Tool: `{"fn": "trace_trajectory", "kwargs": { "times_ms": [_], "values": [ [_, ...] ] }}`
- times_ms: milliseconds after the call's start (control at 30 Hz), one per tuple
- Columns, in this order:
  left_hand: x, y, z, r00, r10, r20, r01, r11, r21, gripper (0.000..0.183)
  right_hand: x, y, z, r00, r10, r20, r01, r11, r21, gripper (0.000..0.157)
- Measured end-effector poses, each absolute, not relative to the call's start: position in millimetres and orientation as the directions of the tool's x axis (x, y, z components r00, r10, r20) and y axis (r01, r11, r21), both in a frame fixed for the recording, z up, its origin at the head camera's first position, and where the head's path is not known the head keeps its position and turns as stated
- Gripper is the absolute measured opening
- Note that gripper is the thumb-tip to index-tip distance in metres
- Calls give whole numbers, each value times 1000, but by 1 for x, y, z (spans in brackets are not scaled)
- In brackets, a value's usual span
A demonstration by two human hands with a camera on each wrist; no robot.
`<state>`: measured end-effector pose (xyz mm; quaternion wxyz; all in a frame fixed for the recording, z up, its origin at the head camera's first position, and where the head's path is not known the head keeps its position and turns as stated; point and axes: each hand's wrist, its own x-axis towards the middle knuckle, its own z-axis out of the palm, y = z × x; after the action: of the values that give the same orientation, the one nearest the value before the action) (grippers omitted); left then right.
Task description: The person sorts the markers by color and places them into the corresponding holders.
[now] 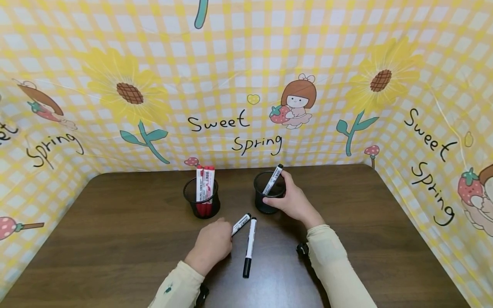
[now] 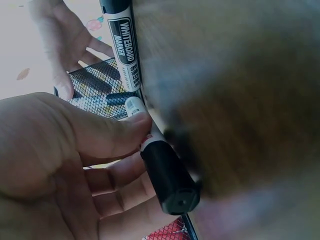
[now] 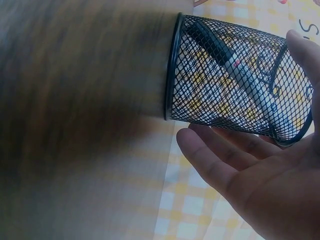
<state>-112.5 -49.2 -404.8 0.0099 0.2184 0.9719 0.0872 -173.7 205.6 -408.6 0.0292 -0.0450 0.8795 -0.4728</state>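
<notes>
My left hand (image 1: 213,245) pinches a black-capped white whiteboard marker (image 1: 241,224) between thumb and fingers, low over the table. In the left wrist view the cap (image 2: 172,180) of that marker points toward the camera. Just right of it a second whiteboard marker (image 1: 250,241) lies on the table. My right hand (image 1: 294,201) holds a black mesh pen cup (image 1: 257,201), thumb in front and fingers around its far side. Inside this cup one black-and-white marker (image 1: 272,179) leans toward the right; the right wrist view shows it through the mesh wall (image 3: 215,107).
A second black mesh cup (image 1: 186,194) stands to the left, with several red-and-white markers (image 1: 208,182) upright in it. Both cups are near the back of the brown wooden table (image 1: 127,222). A yellow checked cloth (image 1: 219,77) walls the table at the back and sides.
</notes>
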Motion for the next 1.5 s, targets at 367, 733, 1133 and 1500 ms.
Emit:
{"fn": "trace_trajectory", "kwargs": {
  "times_ms": [367, 733, 1133, 1500],
  "values": [
    [-121, -50, -402, -888, 460, 13, 444, 849, 288, 7, -175, 205, -408, -994, -107, -16, -47, 559, -828, 106],
    [-127, -49, -396, -901, 409, 146, 431, 796, 425, 21, -176, 205, -408, -994, -105, -5, -53, 548, -835, 104],
    [-140, -51, -378, -896, 351, 272, 444, 698, 562, 19, -177, 205, -409, -995, -104, -8, -51, 556, -830, 105],
    [-155, -36, -371, -881, 322, 346, 473, 611, 635, 19, -175, 206, -410, -995, -103, 5, -61, 545, -836, 105]
  ]
}}
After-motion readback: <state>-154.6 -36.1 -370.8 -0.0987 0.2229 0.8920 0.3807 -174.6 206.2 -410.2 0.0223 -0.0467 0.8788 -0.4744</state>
